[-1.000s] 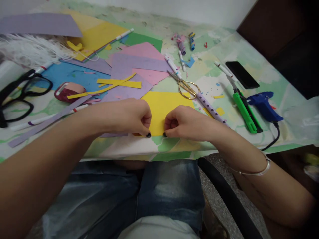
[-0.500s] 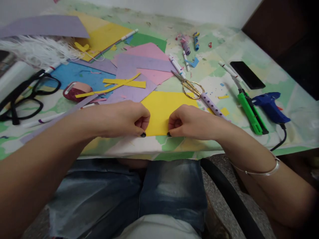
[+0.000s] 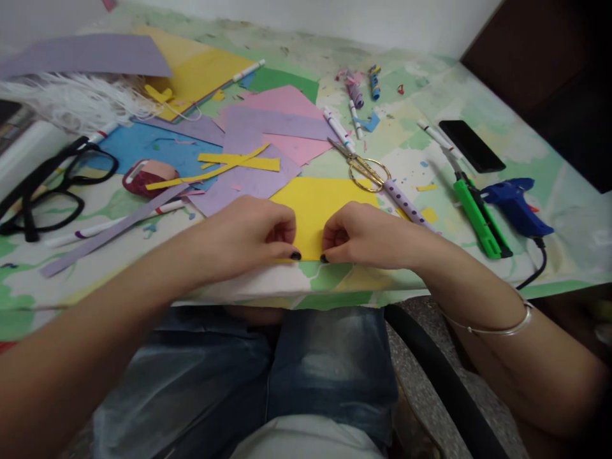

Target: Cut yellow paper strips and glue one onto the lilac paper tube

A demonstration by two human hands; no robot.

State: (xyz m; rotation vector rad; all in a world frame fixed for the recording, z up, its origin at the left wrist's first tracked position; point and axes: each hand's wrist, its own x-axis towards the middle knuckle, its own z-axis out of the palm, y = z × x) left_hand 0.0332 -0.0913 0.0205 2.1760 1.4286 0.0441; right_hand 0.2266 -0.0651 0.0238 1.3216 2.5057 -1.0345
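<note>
A yellow sheet [image 3: 308, 210] lies flat near the table's front edge. My left hand [image 3: 261, 233] pinches the sheet's near edge, thumb and curled fingers pressed together. Close beside it on the right, my right hand [image 3: 351, 236] pinches the same edge, with a small gap between the two thumbs. Behind my right hand are gold-handled scissors [image 3: 366, 171] and a purple dotted tube [image 3: 405, 201]. Cut yellow strips [image 3: 253, 162] rest on purple paper [image 3: 248, 182] beyond my left hand.
Black glasses [image 3: 52, 197], white strings [image 3: 81, 105] and a blue sheet [image 3: 138, 146] are at the left. On the right lie a green cutter [image 3: 480, 220], a blue glue gun [image 3: 519, 204] with a cord, a black phone [image 3: 471, 145] and markers [image 3: 339, 129].
My left hand has slid right along the sheet's near edge, closer to my right hand. My right hand has stayed in place.
</note>
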